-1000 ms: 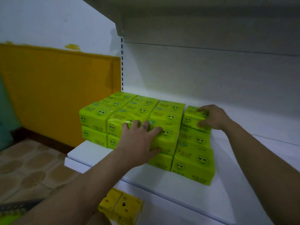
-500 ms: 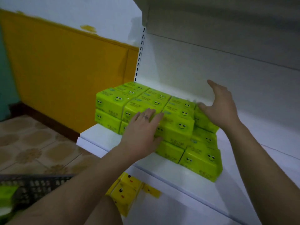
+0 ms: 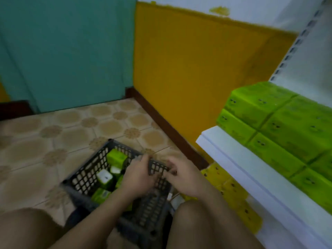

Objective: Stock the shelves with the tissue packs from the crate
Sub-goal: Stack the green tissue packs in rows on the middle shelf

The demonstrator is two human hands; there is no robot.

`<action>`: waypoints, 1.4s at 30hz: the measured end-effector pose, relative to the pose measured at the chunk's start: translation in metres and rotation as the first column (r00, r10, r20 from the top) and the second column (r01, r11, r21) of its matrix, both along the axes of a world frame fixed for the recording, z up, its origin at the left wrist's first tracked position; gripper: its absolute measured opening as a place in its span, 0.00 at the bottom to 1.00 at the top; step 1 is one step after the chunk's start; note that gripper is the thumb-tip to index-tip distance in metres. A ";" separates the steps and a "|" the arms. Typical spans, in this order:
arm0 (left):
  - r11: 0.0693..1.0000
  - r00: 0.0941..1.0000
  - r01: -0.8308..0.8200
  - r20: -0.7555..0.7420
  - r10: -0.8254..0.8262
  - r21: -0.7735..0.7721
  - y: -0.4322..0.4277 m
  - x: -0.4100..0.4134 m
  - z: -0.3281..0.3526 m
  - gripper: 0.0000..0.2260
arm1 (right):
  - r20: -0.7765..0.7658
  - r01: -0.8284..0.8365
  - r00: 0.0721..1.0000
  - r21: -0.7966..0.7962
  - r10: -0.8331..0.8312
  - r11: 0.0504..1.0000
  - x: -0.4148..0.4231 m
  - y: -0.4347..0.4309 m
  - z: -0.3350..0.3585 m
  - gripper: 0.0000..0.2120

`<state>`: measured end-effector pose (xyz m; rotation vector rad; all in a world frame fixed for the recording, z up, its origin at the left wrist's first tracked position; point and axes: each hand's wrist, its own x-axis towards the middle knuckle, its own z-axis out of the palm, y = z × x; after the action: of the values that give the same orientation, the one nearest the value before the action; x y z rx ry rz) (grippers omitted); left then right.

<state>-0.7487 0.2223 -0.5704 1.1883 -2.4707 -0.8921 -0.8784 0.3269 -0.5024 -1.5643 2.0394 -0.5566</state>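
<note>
- Down on the tiled floor [image 3: 53,141], between the person's knees, sits the dark perforated crate [image 3: 86,173], with both hands over its far right rim.
- The left hand [image 3: 138,177] hangs over the rim with its fingers bent towards the wall. The right hand [image 3: 183,180] is just beside it, at the crate's corner. Both are smeared by motion, so I cannot tell whether either one grips the rim or holds nothing.
- The loose tissue packs [image 3: 116,157] lie inside the crate, left of and below the left hand, and neither hand holds one as far as I can see.
- The packs are jumbled. The uppermost green one sits tilted with its long axis leaning upward. The pack nearer the left wrist shows a pale end face to the ceiling, so it appears to stand on end.
- Up to the right of the right hand, the shelf [image 3: 233,159] carries stocked packs [image 3: 280,123] lying flat in two layers. Yellow packs [image 3: 231,191] sit on the level beneath it.
- Several things could go wrong from here:
  - A hasty reach could snag fingers on the lattice wall.
  - A pull on one rim might tip the light crate.
  - A soft pack standing on end could slip from a shallow pinch.
</note>
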 end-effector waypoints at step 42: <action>0.918 0.792 -0.233 0.610 -0.013 0.322 -0.141 -0.007 -0.348 0.29 | 0.032 -0.076 0.997 0.582 0.071 0.810 -0.026 -0.198 -0.186 0.24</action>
<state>-0.7559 0.0813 -0.9187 2.0122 -2.7159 -1.1381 -0.9041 0.1290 -0.6884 -1.2436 1.8806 0.1048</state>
